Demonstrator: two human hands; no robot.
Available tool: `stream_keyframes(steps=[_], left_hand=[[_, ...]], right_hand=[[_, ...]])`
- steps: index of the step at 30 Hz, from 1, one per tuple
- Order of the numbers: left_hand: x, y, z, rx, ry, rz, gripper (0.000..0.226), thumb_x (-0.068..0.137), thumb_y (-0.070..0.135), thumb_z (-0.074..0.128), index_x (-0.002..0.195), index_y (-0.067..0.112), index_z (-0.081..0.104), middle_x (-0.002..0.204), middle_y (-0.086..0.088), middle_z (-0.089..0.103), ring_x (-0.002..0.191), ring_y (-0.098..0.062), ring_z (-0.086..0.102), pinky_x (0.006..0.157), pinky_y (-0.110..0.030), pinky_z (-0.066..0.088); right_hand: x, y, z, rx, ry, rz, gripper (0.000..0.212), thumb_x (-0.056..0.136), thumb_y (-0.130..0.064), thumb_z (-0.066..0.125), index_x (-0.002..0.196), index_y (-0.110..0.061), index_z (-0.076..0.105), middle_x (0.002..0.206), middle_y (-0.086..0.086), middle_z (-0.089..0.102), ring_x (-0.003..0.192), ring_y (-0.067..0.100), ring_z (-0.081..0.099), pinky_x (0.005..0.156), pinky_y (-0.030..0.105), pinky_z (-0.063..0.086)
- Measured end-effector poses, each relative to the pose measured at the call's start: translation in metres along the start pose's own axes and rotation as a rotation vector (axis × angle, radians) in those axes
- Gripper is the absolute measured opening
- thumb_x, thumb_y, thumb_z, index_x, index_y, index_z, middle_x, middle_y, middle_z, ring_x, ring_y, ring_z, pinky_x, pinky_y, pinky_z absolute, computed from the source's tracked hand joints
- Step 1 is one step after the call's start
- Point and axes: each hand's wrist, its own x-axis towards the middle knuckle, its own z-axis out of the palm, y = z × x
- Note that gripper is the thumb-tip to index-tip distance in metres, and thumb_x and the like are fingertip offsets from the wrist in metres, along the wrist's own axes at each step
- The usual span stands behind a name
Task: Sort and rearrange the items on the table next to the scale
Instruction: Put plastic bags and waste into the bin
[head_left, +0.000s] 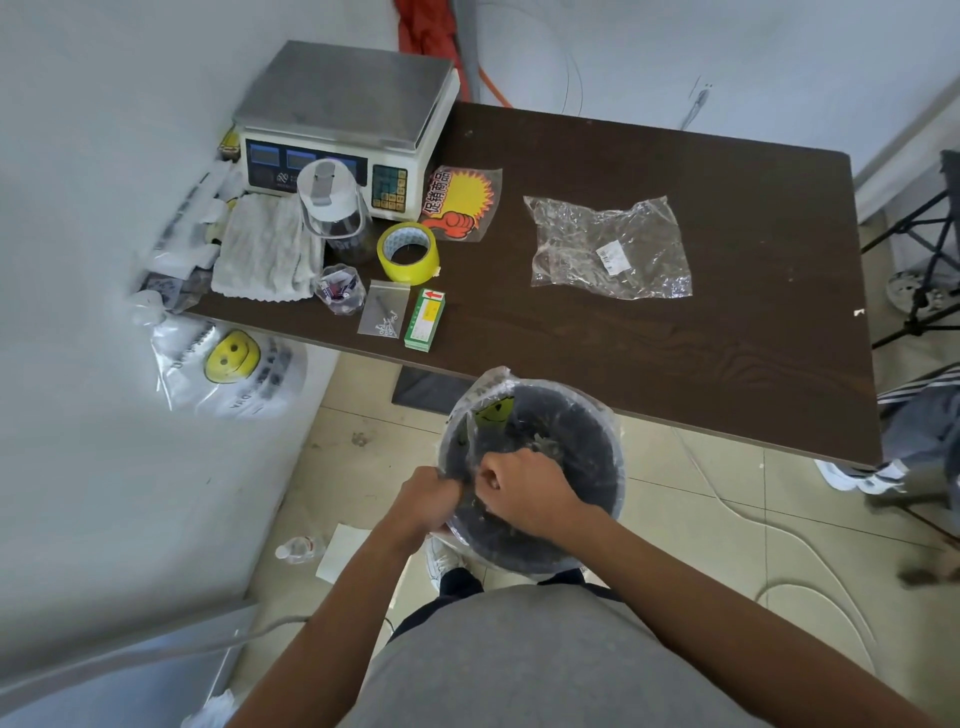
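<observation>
A dark bin lined with a clear plastic bag stands on the floor below the table's near edge. My left hand grips the bag at the bin's near-left rim. My right hand is closed on the bag just inside the rim. On the brown table, a scale stands at the far left corner. Beside it lie a yellow tape roll, a green box, a small bag of screws, a clear cup and a white cloth.
A jar with a white lid stands before the scale; a promo sticker pack and a crumpled clear bag lie further right. Smiley-printed bags hang off the table's left end. A bottle lies on the floor; another person's legs at right.
</observation>
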Motion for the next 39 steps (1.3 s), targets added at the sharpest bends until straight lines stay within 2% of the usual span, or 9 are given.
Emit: stream_keyframes(steps=[4,6,8,15,20,25,31,35,39], left_hand=[[0.0,0.001,-0.001,-0.001,-0.012,0.003,0.021,0.084,0.008,0.056,0.1,0.002,0.068,0.091,-0.015,0.074,0.081,-0.029,0.074,0.071,-0.036,0.065],[-0.001,0.002,-0.001,-0.015,-0.015,0.01,0.023,0.084,0.009,0.058,0.103,0.002,0.067,0.093,-0.015,0.073,0.082,-0.029,0.074,0.071,-0.037,0.065],[-0.003,0.004,0.0,-0.024,-0.021,0.019,0.024,0.085,0.01,0.058,0.106,0.003,0.066,0.096,-0.015,0.073,0.084,-0.029,0.074,0.07,-0.035,0.065],[-0.008,0.009,0.004,-0.005,-0.035,0.06,0.028,0.079,0.016,0.056,0.103,0.006,0.067,0.098,-0.017,0.073,0.088,-0.032,0.073,0.077,-0.048,0.064],[-0.012,0.01,0.006,0.022,-0.032,0.083,0.023,0.084,0.014,0.055,0.102,0.006,0.068,0.095,-0.016,0.073,0.088,-0.031,0.073,0.079,-0.046,0.064],[-0.012,0.005,0.006,0.049,-0.022,0.074,0.021,0.091,0.014,0.053,0.102,0.005,0.068,0.096,-0.018,0.072,0.087,-0.03,0.073,0.075,-0.039,0.065],[-0.012,-0.002,0.006,0.078,-0.025,0.03,0.022,0.092,0.012,0.055,0.108,0.004,0.067,0.096,-0.012,0.071,0.084,-0.023,0.072,0.059,-0.023,0.059],[-0.014,-0.007,0.005,0.079,-0.017,-0.007,0.021,0.095,0.014,0.055,0.11,0.005,0.066,0.098,-0.011,0.07,0.085,-0.023,0.072,0.056,-0.02,0.057],[-0.016,-0.009,0.001,0.029,-0.006,-0.031,0.015,0.092,0.011,0.056,0.098,0.008,0.07,0.095,-0.009,0.072,0.083,-0.022,0.073,0.06,-0.024,0.061]], right_hand=[[0.005,0.021,0.005,-0.22,0.038,0.018,0.027,0.098,-0.035,0.045,0.093,-0.016,0.064,0.097,0.004,0.063,0.086,0.025,0.063,0.078,0.036,0.051],[0.008,0.028,0.005,-0.387,-0.01,0.023,0.023,0.097,-0.027,0.051,0.105,-0.013,0.067,0.108,0.008,0.063,0.095,0.025,0.064,0.087,0.036,0.05],[0.01,0.031,0.004,-0.455,-0.086,0.074,0.021,0.096,-0.019,0.052,0.112,-0.01,0.065,0.11,0.01,0.066,0.099,0.026,0.066,0.085,0.034,0.05],[0.019,0.027,0.022,-0.247,-0.14,0.038,0.041,0.099,-0.025,0.048,0.134,-0.005,0.038,0.114,0.017,0.067,0.101,0.034,0.067,0.083,0.04,0.05],[0.023,0.024,0.024,-0.317,-0.312,-0.072,0.038,0.099,-0.023,0.05,0.134,-0.007,0.048,0.127,0.015,0.062,0.112,0.031,0.062,0.092,0.04,0.048],[0.028,0.027,0.013,-0.199,-0.432,-0.047,0.026,0.093,-0.018,0.056,0.117,-0.011,0.061,0.105,0.009,0.068,0.095,0.028,0.064,0.083,0.035,0.05],[0.032,0.035,-0.007,-0.167,-0.344,-0.041,0.022,0.09,-0.024,0.053,0.102,-0.009,0.064,0.088,0.009,0.066,0.081,0.028,0.064,0.074,0.039,0.053],[0.043,0.044,-0.019,-0.165,-0.115,-0.047,0.026,0.097,-0.029,0.044,0.101,-0.014,0.065,0.088,0.007,0.068,0.073,0.023,0.06,0.065,0.034,0.049],[0.059,0.047,-0.04,-0.094,0.161,-0.035,0.026,0.097,-0.026,0.042,0.091,-0.019,0.066,0.089,0.0,0.067,0.075,0.021,0.062,0.07,0.037,0.054]])
